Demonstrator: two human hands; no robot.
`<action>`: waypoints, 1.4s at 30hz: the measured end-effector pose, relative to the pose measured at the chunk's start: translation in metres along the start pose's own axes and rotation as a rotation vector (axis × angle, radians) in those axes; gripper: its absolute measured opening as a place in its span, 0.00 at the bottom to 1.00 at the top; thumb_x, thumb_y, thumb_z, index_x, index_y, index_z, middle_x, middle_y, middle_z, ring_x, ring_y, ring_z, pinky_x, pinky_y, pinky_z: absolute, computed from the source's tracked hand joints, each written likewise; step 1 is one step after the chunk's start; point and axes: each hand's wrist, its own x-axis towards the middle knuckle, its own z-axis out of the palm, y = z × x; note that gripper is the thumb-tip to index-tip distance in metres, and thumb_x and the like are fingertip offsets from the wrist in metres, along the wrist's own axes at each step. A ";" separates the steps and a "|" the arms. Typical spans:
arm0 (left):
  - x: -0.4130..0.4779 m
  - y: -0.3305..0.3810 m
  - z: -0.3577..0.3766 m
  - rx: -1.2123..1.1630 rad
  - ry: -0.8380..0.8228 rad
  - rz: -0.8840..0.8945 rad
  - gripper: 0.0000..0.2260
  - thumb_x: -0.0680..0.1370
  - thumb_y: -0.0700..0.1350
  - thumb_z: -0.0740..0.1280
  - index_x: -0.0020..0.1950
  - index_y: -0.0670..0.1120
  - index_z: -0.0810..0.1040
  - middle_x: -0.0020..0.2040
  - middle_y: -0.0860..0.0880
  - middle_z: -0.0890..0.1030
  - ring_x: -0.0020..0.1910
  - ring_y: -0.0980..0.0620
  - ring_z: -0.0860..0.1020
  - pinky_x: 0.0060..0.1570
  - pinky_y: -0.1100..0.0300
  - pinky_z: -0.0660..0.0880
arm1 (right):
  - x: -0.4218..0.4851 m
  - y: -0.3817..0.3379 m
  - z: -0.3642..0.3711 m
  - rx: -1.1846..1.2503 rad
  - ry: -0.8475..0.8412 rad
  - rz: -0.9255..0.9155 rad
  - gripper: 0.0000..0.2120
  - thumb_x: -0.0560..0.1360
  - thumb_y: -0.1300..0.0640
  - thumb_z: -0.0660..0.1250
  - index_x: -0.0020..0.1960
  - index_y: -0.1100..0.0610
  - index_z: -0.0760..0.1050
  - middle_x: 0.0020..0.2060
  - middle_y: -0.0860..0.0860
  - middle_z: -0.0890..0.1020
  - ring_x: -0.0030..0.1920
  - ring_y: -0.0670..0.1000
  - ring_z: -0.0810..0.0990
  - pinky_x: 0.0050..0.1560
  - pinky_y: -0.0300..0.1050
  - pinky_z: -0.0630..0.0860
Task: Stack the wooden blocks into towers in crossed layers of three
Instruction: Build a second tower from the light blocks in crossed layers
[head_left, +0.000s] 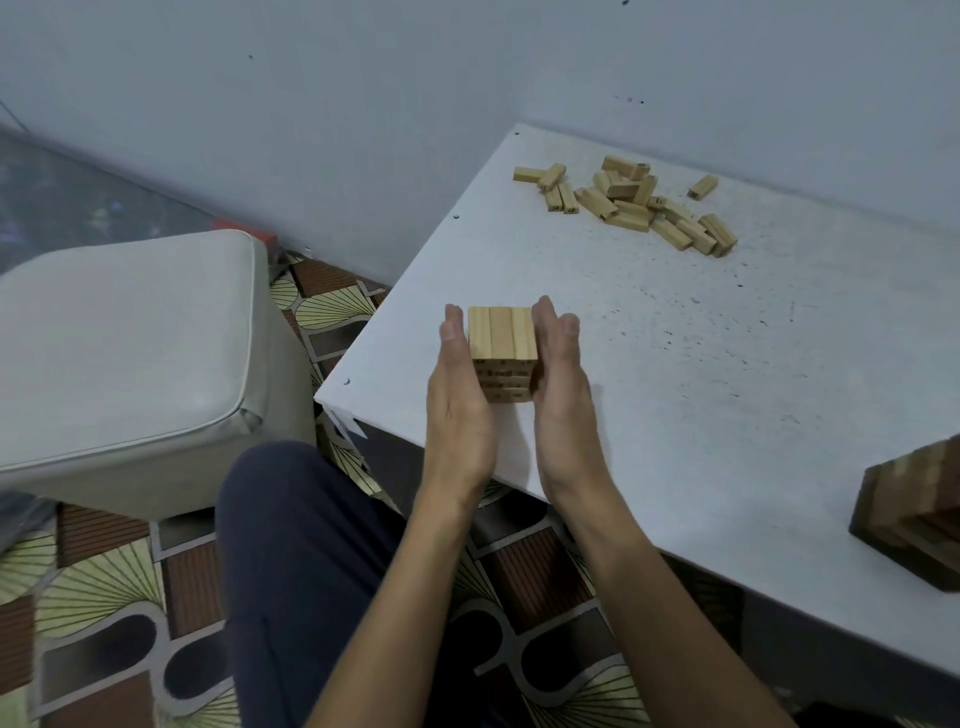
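Note:
A short tower of light wooden blocks (502, 333) stands near the front left corner of the white table (675, 364), several crossed layers high, with three blocks side by side on top. My left hand (457, 400) lies flat against its left side and my right hand (563, 384) flat against its right side, fingers straight, pressing the tower between the palms. A pile of loose wooden blocks (639, 205) lies scattered at the back of the table near the wall.
A dark wooden stack (914, 519) stands at the table's right edge, partly cut off. A pale cushioned stool (130, 353) stands on the patterned floor to the left. My leg in dark trousers (296, 561) is below the table's corner.

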 end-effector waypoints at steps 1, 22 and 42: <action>0.000 -0.001 0.001 0.012 -0.008 -0.004 0.30 0.82 0.62 0.44 0.80 0.49 0.57 0.79 0.56 0.59 0.72 0.70 0.57 0.65 0.81 0.55 | 0.000 0.001 0.001 0.005 0.001 0.000 0.43 0.71 0.26 0.47 0.80 0.47 0.55 0.78 0.42 0.60 0.76 0.39 0.58 0.79 0.49 0.54; 0.003 -0.008 0.002 0.064 -0.016 0.062 0.31 0.80 0.61 0.43 0.81 0.50 0.55 0.79 0.51 0.62 0.76 0.59 0.60 0.70 0.72 0.56 | 0.000 0.006 0.008 -0.023 -0.015 0.018 0.53 0.63 0.16 0.46 0.80 0.44 0.52 0.78 0.44 0.60 0.77 0.42 0.57 0.79 0.53 0.54; 0.002 -0.009 0.002 0.099 -0.023 0.070 0.25 0.84 0.55 0.43 0.81 0.50 0.53 0.80 0.51 0.58 0.73 0.65 0.56 0.62 0.85 0.53 | 0.000 0.006 0.007 -0.019 -0.018 0.019 0.44 0.69 0.24 0.45 0.80 0.43 0.51 0.79 0.42 0.58 0.78 0.41 0.55 0.79 0.51 0.53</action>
